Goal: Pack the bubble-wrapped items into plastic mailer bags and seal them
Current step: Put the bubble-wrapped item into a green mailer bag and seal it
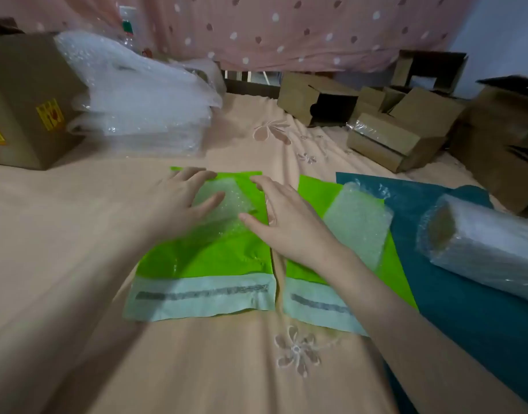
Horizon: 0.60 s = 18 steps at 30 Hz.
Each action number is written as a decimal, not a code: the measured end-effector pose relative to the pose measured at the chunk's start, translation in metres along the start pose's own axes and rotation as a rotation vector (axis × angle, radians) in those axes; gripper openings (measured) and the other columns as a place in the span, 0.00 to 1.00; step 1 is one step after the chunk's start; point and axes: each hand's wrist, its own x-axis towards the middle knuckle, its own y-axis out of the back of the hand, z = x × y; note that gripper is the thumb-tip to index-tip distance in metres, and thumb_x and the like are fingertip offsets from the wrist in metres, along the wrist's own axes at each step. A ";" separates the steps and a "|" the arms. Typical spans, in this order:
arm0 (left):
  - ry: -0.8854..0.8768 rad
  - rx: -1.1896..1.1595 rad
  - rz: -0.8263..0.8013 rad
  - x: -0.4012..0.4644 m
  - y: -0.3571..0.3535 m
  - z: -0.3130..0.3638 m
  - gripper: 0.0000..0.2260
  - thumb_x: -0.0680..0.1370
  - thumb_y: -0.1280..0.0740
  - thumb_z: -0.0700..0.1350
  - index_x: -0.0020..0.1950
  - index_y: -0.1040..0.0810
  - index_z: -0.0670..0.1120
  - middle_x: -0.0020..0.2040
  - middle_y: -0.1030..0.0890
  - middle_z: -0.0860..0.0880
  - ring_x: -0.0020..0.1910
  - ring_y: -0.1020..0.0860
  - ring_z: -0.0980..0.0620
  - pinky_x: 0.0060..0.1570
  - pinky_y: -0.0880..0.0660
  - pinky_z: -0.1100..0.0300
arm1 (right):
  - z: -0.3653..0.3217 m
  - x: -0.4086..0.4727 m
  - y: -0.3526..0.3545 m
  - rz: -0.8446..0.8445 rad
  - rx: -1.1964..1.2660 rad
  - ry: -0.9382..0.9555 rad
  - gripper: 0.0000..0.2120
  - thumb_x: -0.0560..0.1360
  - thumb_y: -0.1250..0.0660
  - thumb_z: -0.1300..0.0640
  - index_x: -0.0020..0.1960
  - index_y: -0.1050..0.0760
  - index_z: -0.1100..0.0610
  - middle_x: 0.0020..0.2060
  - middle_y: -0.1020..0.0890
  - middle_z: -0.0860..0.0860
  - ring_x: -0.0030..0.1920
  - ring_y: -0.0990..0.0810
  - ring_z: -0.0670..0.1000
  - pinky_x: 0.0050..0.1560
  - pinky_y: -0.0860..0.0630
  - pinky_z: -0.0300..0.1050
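Note:
Two bright green mailer bags lie flat on the peach bedsheet, pale adhesive flaps toward me. On the left bag (pixel 203 258) rests a flat bubble-wrapped item (pixel 227 204). My left hand (pixel 182 201) lies on its left edge, thumb across the wrap. My right hand (pixel 283 216) hovers at its right edge, fingers spread, thumb touching the wrap. The right bag (pixel 313 189) carries a second bubble-wrapped item (pixel 358 225), untouched. Motion blur hides how firmly either hand grips.
A dark teal mailer (pixel 454 294) lies at right under a large bubble-wrapped roll (pixel 490 246). A stack of bubble wrap sheets (pixel 143 97) and a brown carton (pixel 26 100) stand at back left. Several cardboard boxes (pixel 406 124) crowd the back right.

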 end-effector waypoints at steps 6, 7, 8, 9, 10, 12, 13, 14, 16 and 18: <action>0.026 0.149 -0.037 0.011 -0.006 -0.017 0.28 0.75 0.46 0.65 0.71 0.36 0.53 0.69 0.30 0.47 0.67 0.32 0.44 0.65 0.36 0.47 | 0.001 0.002 -0.013 -0.030 0.045 -0.044 0.28 0.76 0.37 0.44 0.72 0.40 0.52 0.65 0.27 0.52 0.66 0.32 0.50 0.60 0.36 0.43; 0.018 0.139 -0.031 0.011 -0.006 -0.018 0.29 0.73 0.46 0.66 0.70 0.35 0.53 0.67 0.28 0.48 0.66 0.31 0.44 0.64 0.36 0.47 | 0.001 0.001 -0.014 -0.035 0.051 -0.049 0.27 0.76 0.37 0.44 0.71 0.39 0.52 0.64 0.26 0.52 0.66 0.32 0.50 0.61 0.35 0.44; 0.005 0.120 -0.020 0.011 -0.004 -0.016 0.30 0.71 0.46 0.67 0.69 0.34 0.54 0.65 0.27 0.50 0.64 0.30 0.45 0.63 0.34 0.47 | 0.002 0.001 -0.014 -0.030 0.049 -0.043 0.27 0.76 0.37 0.44 0.71 0.39 0.52 0.64 0.25 0.53 0.66 0.31 0.50 0.62 0.33 0.45; -0.012 0.089 -0.012 0.010 -0.001 -0.014 0.31 0.68 0.45 0.67 0.68 0.33 0.54 0.62 0.26 0.51 0.62 0.28 0.45 0.61 0.33 0.49 | 0.002 0.000 -0.014 -0.039 0.049 -0.049 0.27 0.76 0.37 0.44 0.71 0.38 0.52 0.63 0.25 0.53 0.66 0.31 0.50 0.62 0.32 0.46; -0.019 0.030 -0.002 0.010 0.000 -0.011 0.31 0.67 0.41 0.66 0.67 0.33 0.54 0.59 0.25 0.51 0.59 0.26 0.46 0.58 0.32 0.51 | 0.001 -0.001 -0.014 -0.043 0.048 -0.051 0.26 0.76 0.37 0.44 0.71 0.38 0.52 0.63 0.25 0.53 0.65 0.31 0.51 0.62 0.32 0.47; -0.036 -0.129 0.018 0.009 0.001 -0.005 0.29 0.67 0.30 0.59 0.66 0.31 0.53 0.55 0.27 0.50 0.54 0.26 0.47 0.52 0.32 0.57 | 0.001 -0.002 -0.014 -0.039 0.056 -0.051 0.26 0.76 0.36 0.44 0.70 0.38 0.52 0.62 0.25 0.52 0.64 0.30 0.51 0.62 0.31 0.47; -0.046 -0.197 0.034 0.008 0.002 -0.001 0.30 0.66 0.27 0.55 0.65 0.31 0.52 0.53 0.28 0.50 0.51 0.26 0.48 0.50 0.32 0.58 | 0.001 -0.002 -0.013 -0.031 0.068 -0.059 0.27 0.76 0.36 0.45 0.70 0.38 0.52 0.62 0.25 0.52 0.63 0.29 0.51 0.61 0.31 0.47; -0.047 -0.262 0.040 0.007 0.004 0.004 0.30 0.65 0.26 0.53 0.65 0.31 0.52 0.53 0.28 0.50 0.49 0.26 0.49 0.48 0.31 0.58 | 0.001 -0.003 -0.012 -0.014 0.081 -0.066 0.27 0.75 0.35 0.46 0.70 0.38 0.52 0.62 0.25 0.52 0.62 0.28 0.51 0.60 0.30 0.47; -0.019 -0.433 0.022 0.002 0.009 0.012 0.27 0.68 0.26 0.44 0.65 0.31 0.52 0.55 0.27 0.50 0.43 0.24 0.48 0.46 0.27 0.58 | 0.000 -0.005 -0.009 0.033 0.108 -0.076 0.27 0.75 0.33 0.48 0.70 0.38 0.52 0.57 0.24 0.52 0.58 0.27 0.52 0.57 0.28 0.48; 0.000 -0.566 -0.005 -0.003 0.013 0.016 0.25 0.71 0.28 0.39 0.64 0.30 0.54 0.55 0.24 0.49 0.40 0.22 0.51 0.47 0.24 0.57 | -0.001 -0.007 -0.004 0.083 0.152 -0.089 0.29 0.74 0.31 0.50 0.69 0.40 0.52 0.50 0.26 0.50 0.53 0.27 0.51 0.54 0.28 0.47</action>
